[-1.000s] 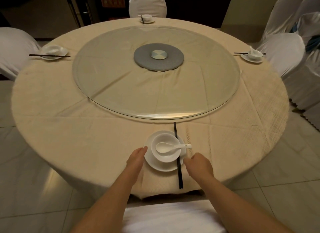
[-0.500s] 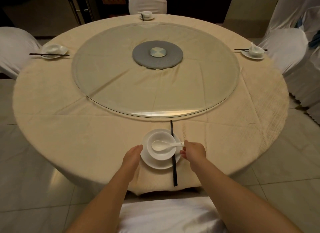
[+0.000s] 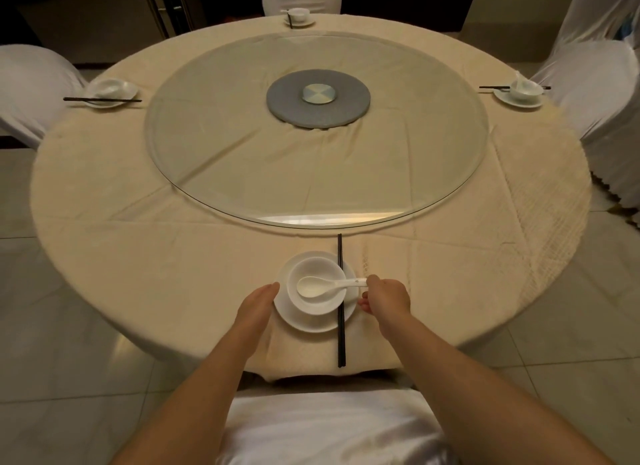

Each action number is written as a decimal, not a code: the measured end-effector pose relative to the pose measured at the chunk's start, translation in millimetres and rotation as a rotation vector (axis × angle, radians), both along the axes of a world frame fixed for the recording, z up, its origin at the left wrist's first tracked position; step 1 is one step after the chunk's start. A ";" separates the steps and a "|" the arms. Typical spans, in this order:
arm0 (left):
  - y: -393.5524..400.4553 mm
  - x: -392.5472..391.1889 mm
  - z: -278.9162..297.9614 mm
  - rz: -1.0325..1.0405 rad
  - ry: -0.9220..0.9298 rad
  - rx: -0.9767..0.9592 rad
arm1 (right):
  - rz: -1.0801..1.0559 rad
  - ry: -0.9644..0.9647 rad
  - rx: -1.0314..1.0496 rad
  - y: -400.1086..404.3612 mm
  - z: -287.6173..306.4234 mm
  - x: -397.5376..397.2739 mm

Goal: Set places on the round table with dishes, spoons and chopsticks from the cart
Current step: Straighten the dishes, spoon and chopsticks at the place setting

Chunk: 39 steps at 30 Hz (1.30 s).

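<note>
At the near edge of the round table (image 3: 173, 257) stands a white plate (image 3: 311, 321) with a white bowl (image 3: 317, 305) on it. A white spoon (image 3: 315, 286) lies in the bowl, handle pointing right. Black chopsticks (image 3: 341, 329) lie across the plate's right side, pointing away from me. My right hand (image 3: 384, 296) pinches the end of the spoon handle. My left hand (image 3: 258, 303) rests with straight fingers against the plate's left rim.
Three more settings stand at the left (image 3: 110, 90), far (image 3: 299, 16) and right (image 3: 519, 92) edges. A glass turntable (image 3: 242, 135) covers the table's middle. White-covered chairs ring the table, one (image 3: 329, 426) directly below me.
My right hand moved up from beside the chopsticks to the spoon handle and took hold of it. The left hand stayed by the plate's rim.
</note>
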<state>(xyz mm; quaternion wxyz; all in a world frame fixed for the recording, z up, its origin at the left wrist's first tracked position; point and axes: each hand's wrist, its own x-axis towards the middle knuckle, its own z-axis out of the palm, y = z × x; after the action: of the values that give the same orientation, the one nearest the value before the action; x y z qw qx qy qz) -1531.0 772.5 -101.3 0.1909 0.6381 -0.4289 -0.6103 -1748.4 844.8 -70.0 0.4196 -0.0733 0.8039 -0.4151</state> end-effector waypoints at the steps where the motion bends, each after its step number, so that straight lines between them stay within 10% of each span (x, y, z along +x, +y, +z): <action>1: -0.1 0.9 -0.3 -0.005 -0.012 0.002 | -0.015 0.006 0.020 1.2 -0.5 -1.1; 7: -6.2 10.5 8.2 -0.013 -0.167 -0.049 | -0.158 0.146 0.078 10.1 -4.4 -13.9; 12: -14.3 30.3 31.8 -0.359 -0.660 -0.409 | -0.138 0.208 0.006 0.0 20.2 -11.9; 21: -50.0 141.1 127.7 -0.451 -1.086 -0.916 | 0.555 0.549 -0.136 -61.9 106.5 96.2; 39: -48.1 542.9 230.5 -0.093 -1.304 -0.804 | 1.004 1.384 -0.228 -160.6 185.1 472.2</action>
<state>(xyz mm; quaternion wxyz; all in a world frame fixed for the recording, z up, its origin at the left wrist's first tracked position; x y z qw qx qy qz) -988.1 724.3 129.2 0.0908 0.7319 -0.6700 0.0850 -1276.2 684.2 115.1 -0.0406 -0.6982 0.7046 -0.1205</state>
